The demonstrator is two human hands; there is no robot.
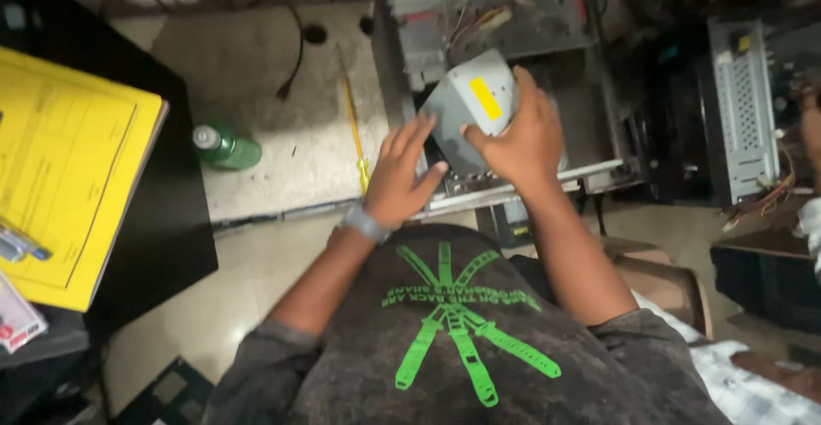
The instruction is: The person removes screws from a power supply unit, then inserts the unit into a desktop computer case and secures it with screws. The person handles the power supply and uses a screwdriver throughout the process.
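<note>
A grey metal drive box point(469, 104) with a yellow label is held tilted over an open computer case point(513, 23) that lies on the floor. My right hand point(517, 138) grips the box from its lower right side. My left hand point(400, 173), with a band on the wrist, has its fingers spread and touches the box's lower left corner. Inside the case I see metal bays and coloured wires at the top.
A green bottle point(227, 147) lies on the floor to the left. A yellow screwdriver point(353, 126) lies beside the case. A black table point(162, 211) at left carries a yellow folder point(68, 168). Another metal chassis point(744, 109) stands at right.
</note>
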